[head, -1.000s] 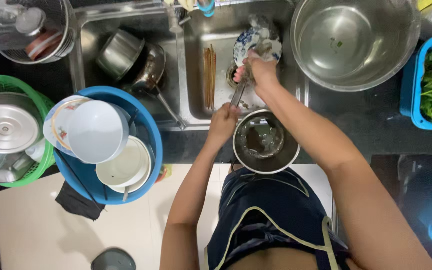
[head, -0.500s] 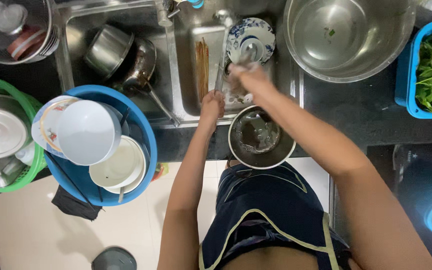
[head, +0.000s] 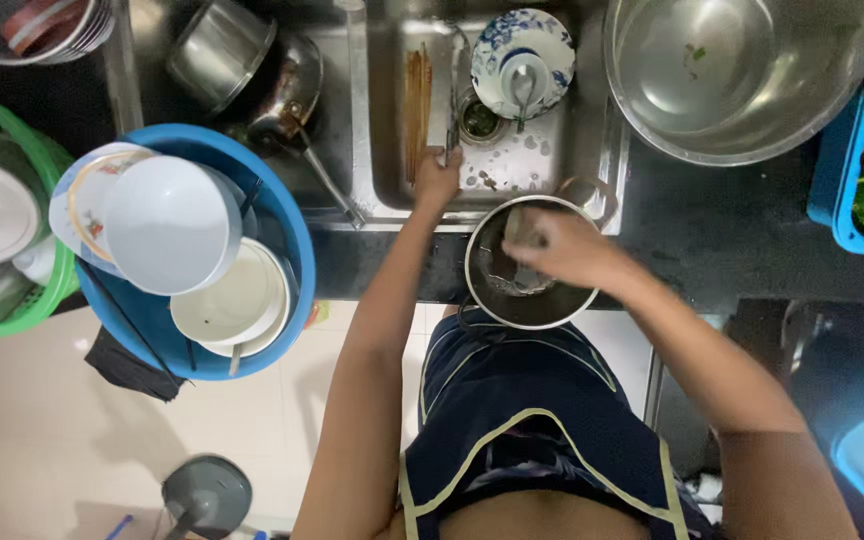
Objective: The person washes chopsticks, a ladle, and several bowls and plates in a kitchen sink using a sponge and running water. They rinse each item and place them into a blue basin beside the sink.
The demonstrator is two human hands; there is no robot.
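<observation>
One steel pot (head: 530, 300) sits on the counter edge just before the sink (head: 592, 170). The right hand (head: 562, 248) reaches inside it, fingers closed on something blurred. The left hand (head: 438, 177), well apart, grips a utensil (head: 451, 110) in the sink, near the chopsticks (head: 416, 110).

A home kitchen is shown: a steel double sink (head: 592, 175) holds dirty dishes, and washed bowls are stacked in a blue basin (head: 297, 240).
</observation>
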